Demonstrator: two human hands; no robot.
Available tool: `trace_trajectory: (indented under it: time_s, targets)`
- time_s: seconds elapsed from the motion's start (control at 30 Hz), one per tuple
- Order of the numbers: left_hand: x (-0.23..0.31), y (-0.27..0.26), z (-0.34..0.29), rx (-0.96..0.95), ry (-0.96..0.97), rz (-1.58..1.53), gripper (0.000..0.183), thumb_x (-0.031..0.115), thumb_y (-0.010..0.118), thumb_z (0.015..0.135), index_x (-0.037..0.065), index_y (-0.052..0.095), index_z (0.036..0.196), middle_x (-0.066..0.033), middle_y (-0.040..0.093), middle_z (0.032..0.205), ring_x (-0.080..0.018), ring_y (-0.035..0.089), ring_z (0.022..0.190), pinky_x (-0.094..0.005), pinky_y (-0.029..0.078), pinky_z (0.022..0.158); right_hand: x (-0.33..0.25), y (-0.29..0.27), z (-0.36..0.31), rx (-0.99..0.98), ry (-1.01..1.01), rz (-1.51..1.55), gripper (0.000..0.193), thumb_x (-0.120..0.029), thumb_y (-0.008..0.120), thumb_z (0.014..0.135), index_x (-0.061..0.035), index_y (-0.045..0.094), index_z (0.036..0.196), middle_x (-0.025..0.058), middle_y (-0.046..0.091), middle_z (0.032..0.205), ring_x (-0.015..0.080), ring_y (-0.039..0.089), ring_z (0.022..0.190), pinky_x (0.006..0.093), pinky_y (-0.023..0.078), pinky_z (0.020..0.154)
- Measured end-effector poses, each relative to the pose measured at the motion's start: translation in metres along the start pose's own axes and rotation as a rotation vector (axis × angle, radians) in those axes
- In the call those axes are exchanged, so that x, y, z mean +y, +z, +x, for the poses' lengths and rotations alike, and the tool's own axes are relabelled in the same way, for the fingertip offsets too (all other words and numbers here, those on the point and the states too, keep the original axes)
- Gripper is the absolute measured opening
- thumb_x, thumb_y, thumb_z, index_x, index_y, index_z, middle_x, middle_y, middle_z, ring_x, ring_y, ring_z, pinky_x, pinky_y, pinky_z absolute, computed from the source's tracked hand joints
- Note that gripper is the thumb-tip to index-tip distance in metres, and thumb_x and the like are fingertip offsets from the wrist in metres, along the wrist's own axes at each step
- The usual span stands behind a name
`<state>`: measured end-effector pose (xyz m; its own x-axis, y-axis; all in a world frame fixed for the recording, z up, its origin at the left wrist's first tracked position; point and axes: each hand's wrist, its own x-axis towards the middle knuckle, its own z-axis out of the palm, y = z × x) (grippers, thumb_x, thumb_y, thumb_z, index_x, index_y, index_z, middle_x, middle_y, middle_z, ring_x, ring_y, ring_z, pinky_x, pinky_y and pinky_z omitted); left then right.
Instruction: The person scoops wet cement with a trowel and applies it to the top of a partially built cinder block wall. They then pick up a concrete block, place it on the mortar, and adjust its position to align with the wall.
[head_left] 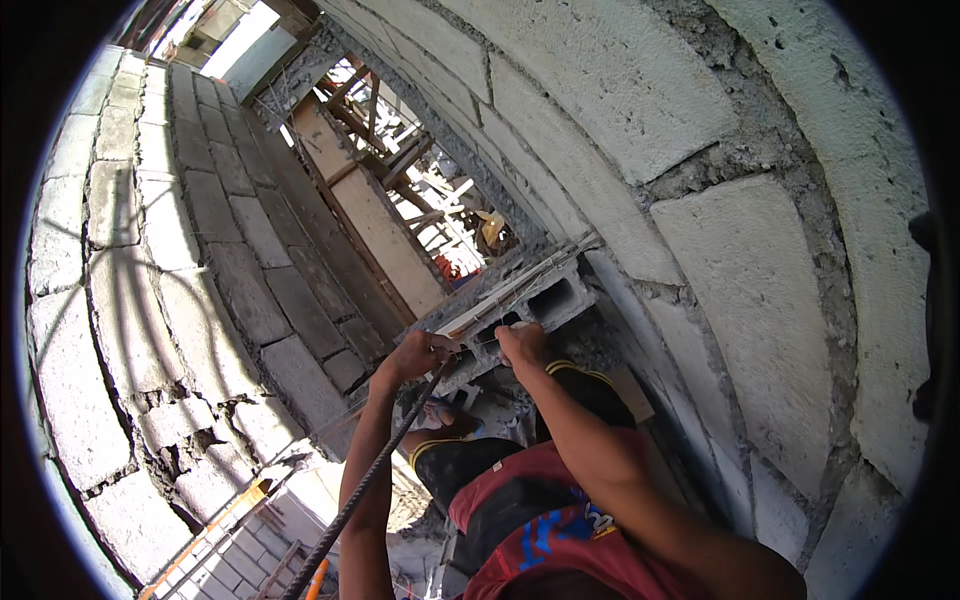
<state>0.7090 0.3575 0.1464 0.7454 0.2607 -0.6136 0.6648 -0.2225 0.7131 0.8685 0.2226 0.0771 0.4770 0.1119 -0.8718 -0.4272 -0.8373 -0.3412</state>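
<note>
Head view: a ribbed steel bar point(372, 478) slants away, its far end beside the left hand point(412, 357). The right hand point(523, 345) is at a hollow block point(572, 310). Both look curled; I can't tell if they grip anything. I'd go slowly and keep knuckles off the rough block wall point(740, 290).

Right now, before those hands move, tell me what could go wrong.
The ribbed steel bar slants up beside the left forearm to the left hand; if it shifts, it might scrape or jab skin.

The right hand works bare against the rough hollow blocks, so knuckles could get grazed on the cavity edges.
</note>
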Motion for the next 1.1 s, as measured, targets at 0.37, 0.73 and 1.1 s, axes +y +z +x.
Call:
trace_trajectory:
  time_s: [0.37, 0.73, 1.1]
  targets:
    - [0.005, 0.022, 0.033, 0.235, -0.02, -0.004, 0.022, 0.005, 0.062, 0.081, 0.006, 0.074, 0.1, -0.0182, 0.071, 0.093, -0.0317, 0.07, 0.085, -0.0389, 0.053, 0.079, 0.017, 0.027, 0.005, -0.153, 0.238, 0.951, 0.012, -0.012, 0.062, 0.088, -0.0009, 0.064, 0.093, 0.0094, 0.068, 0.079, 0.0215, 0.066, 0.058, 0.0332, 0.05, 0.045]
    - [0.0, 0.036, 0.042, -0.019, 0.021, -0.273, 0.026, 0.003, 0.062, 0.086, 0.004, 0.07, 0.11, -0.014, 0.071, 0.088, -0.0201, 0.068, 0.081, -0.0325, 0.053, 0.076, 0.004, 0.0, 0.022, 0.101, 0.174, 0.688, 0.019, -0.015, 0.058, 0.084, -0.0001, 0.063, 0.094, 0.0136, 0.071, 0.088, 0.0213, 0.07, 0.078, 0.0391, 0.052, 0.066]
    - [0.03, 0.008, 0.102, 0.412, 0.506, 0.174, 0.031, 0.004, 0.061, 0.083, 0.007, 0.065, 0.114, -0.0162, 0.069, 0.103, -0.0361, 0.066, 0.095, -0.0433, 0.052, 0.083, -0.006, -0.022, 0.035, -0.257, 0.357, 0.863, 0.006, -0.01, 0.055, 0.091, -0.0076, 0.057, 0.095, 0.0032, 0.055, 0.075, 0.0231, 0.061, 0.069, 0.0482, 0.056, 0.077]
